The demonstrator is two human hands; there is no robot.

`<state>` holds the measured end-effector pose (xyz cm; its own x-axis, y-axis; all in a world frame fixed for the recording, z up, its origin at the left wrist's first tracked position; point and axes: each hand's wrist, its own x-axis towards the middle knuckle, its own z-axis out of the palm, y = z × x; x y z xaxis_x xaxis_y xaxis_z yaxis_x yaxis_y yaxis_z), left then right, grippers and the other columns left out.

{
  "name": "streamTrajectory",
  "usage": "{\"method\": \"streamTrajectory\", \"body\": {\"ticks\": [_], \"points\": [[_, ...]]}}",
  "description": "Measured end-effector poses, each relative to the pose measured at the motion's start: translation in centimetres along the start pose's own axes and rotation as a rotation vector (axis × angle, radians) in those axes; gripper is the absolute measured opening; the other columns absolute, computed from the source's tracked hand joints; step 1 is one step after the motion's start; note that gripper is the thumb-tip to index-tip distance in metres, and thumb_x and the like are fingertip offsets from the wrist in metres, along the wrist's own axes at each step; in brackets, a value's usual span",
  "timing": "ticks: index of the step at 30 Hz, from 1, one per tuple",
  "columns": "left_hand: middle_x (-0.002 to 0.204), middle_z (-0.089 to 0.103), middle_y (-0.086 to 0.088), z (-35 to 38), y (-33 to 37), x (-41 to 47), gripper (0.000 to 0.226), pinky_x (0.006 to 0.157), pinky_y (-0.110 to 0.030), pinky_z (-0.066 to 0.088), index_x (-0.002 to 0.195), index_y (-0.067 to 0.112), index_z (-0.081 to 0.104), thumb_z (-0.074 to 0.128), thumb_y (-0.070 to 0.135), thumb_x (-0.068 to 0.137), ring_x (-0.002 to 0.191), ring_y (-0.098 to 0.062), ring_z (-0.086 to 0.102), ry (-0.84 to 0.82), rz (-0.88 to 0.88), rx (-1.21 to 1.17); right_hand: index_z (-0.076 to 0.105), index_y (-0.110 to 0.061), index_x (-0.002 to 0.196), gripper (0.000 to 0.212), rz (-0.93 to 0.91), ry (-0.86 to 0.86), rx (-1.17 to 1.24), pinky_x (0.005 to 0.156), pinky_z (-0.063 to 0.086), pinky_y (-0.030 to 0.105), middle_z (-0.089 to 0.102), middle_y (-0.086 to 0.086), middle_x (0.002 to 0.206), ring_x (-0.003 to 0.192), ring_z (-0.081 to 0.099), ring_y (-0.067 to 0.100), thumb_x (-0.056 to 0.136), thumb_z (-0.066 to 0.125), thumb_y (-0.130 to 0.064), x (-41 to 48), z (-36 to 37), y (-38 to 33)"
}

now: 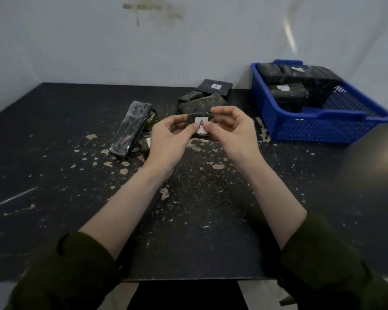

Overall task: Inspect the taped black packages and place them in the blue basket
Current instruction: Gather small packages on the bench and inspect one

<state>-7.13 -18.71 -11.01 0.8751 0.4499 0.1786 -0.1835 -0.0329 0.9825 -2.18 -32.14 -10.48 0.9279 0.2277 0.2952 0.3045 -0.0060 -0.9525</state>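
A small taped black package point(196, 118) with a white label marked "A" is held up above the table between both hands. My left hand point(168, 139) pinches its left end and my right hand point(231, 133) pinches its right end. The blue basket point(318, 128) stands at the right rear of the table and holds several black packages point(287, 95). More packages lie on the table: a long glossy one point(130, 128) to the left, two lumpy ones point(202, 101) behind my hands, and a flat labelled one point(214, 87) at the back.
The black table point(188, 231) is scuffed and strewn with pale flakes. A white wall rises close behind it. Small dark pieces point(143, 146) lie beside the long package, partly hidden by my left hand. My dark green sleeves cover the near table edge.
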Motion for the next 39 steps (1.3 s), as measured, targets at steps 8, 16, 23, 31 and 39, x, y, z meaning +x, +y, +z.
{"method": "streamTrajectory", "body": {"ticks": [8, 16, 23, 31, 39], "points": [[0.100, 0.074, -0.006, 8.2, 3.0, 1.6, 0.025, 0.080, -0.027, 0.058, 0.107, 0.007, 0.068, 0.076, 0.013, 0.084, 0.096, -0.017, 0.072, -0.155, 0.018, -0.129, 0.057, -0.015, 0.125, 0.061, -0.135, -0.030, -0.158, 0.088, 0.060, 0.031, 0.060, 0.004, 0.125, 0.106, 0.068, 0.017, 0.073, 0.084, 0.000, 0.4, -8.6, -3.6], [0.116, 0.063, 0.007, 18.5, 4.6, 5.4, 0.037, 0.079, -0.006, 0.048, 0.130, 0.015, 0.057, 0.061, 0.030, 0.096, 0.100, -0.002, 0.060, -0.419, 0.318, 0.247, 0.062, -0.021, 0.114, 0.049, -0.128, 0.258, -0.561, 0.084, 0.057, 0.027, 0.067, -0.005, 0.104, 0.092, 0.066, 0.011, 0.073, 0.086, -0.009, 7.2, -20.4, -4.9], [0.137, 0.053, -0.009, 21.8, 0.9, 11.4, 0.051, 0.111, -0.046, 0.035, 0.132, 0.015, 0.057, 0.048, 0.050, 0.097, 0.128, -0.028, 0.046, -0.496, 0.529, 1.096, 0.069, 0.000, 0.108, 0.042, 0.189, 0.166, -1.080, 0.084, 0.052, 0.032, 0.071, 0.015, 0.108, 0.102, 0.066, 0.029, 0.073, 0.087, -0.014, 16.0, -26.3, -1.3], [0.148, 0.042, -0.003, 22.2, -1.1, 12.6, 0.049, 0.119, -0.047, 0.019, 0.134, 0.024, 0.057, 0.036, 0.053, 0.100, 0.142, -0.025, 0.022, -0.653, 0.446, 1.104, 0.053, -0.010, 0.062, 0.037, 0.404, -0.043, -1.270, 0.043, 0.038, 0.023, 0.056, 0.003, 0.059, 0.052, 0.054, 0.015, 0.080, 0.083, -0.021, 20.5, -26.0, 2.4], [0.144, 0.044, -0.001, 22.2, -1.2, 12.5, 0.056, 0.117, -0.040, 0.018, 0.129, 0.024, 0.062, 0.033, 0.059, 0.096, 0.142, -0.024, 0.022, -0.652, 0.439, 1.049, 0.064, -0.006, 0.091, 0.021, 0.488, -0.053, -0.963, 0.090, 0.058, 0.040, 0.071, 0.014, 0.098, 0.090, 0.070, 0.026, 0.081, 0.082, -0.013, 20.3, -26.8, 4.2]]}}
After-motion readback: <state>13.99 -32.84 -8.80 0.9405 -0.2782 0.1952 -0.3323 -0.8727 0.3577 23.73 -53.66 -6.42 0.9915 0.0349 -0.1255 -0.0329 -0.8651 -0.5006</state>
